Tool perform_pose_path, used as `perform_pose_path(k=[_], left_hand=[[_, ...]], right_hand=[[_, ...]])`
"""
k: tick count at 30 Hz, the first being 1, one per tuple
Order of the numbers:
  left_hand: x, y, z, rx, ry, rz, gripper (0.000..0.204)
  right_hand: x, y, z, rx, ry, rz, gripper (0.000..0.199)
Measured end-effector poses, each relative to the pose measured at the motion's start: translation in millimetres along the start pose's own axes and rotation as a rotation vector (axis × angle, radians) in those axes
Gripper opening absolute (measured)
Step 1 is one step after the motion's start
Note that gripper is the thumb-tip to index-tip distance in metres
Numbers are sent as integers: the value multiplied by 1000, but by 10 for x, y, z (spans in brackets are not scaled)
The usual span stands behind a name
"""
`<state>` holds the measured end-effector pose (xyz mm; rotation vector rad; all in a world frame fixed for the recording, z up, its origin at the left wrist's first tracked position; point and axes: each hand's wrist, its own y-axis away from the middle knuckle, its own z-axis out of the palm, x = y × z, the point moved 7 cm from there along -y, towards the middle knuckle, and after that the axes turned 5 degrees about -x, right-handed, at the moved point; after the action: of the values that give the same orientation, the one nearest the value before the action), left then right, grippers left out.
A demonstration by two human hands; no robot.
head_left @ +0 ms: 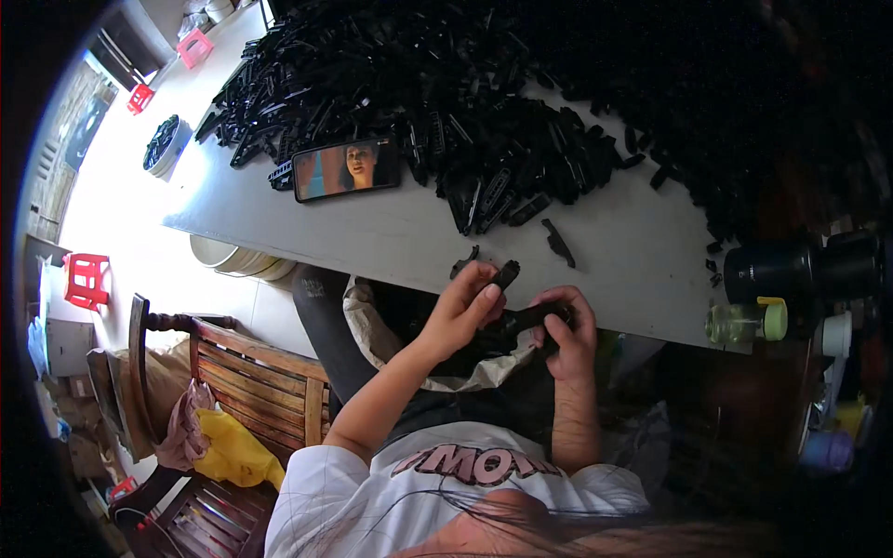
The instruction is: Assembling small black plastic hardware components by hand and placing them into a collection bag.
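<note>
A red stool [86, 282] stands on the floor at far left, with a wooden chair [256, 372] nearer the person and a yellow cloth or bag [233, 449] draped over it. Farther back, a bucket [175, 160] holds black pieces. On the grey table [279, 228], a phone [346, 169] showing a video leans at the near edge of a large heap of black parts [372, 102]. One loose curved piece [558, 244] lies apart from the heap, beyond the right hand. At the right end are a green bottle [739, 324] and a black container [772, 272].

The left hand [465, 312] reaches up to the table edge, thumb and fingers pinched on a small black piece [507, 272]. The right hand [567, 335], wrist bent inward, curls its fingers round a dark part [528, 319] — both parts are above the pale rim of a sack [367, 325] on the lap.

The dark part's outline is hard to make out, partly covered by the fingers; the sack's inside is too dark to read — and the heap's far side fades into black.
</note>
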<state>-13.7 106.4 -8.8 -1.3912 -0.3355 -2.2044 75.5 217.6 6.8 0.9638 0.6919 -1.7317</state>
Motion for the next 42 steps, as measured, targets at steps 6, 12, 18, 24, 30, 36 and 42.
perform_pose_path(k=[6, 12, 18, 24, 30, 36, 42], left_hand=[[215, 59, 269, -65, -643, 44, 37], [85, 155, 244, -151, -490, 23, 44], [26, 276, 279, -142, -595, -20, 40], [476, 174, 201, -13, -1244, 235, 32], [511, 124, -152, 182, -1525, 104, 33], [457, 107, -334, 252, -1529, -43, 27], [430, 189, -519, 266, -962, 178, 17]], right_hand=[[-417, 0, 252, -4, 906, -385, 16], [-342, 92, 274, 48, 1010, -296, 29], [121, 227, 48, 67, 335, 98, 28], [22, -11, -466, 305, 153, -149, 16], [-711, -949, -1023, 420, 708, -171, 13], [-797, -1681, -1526, 538, 1442, -158, 31], [-743, -2031, -1778, 548, 1541, 104, 40]])
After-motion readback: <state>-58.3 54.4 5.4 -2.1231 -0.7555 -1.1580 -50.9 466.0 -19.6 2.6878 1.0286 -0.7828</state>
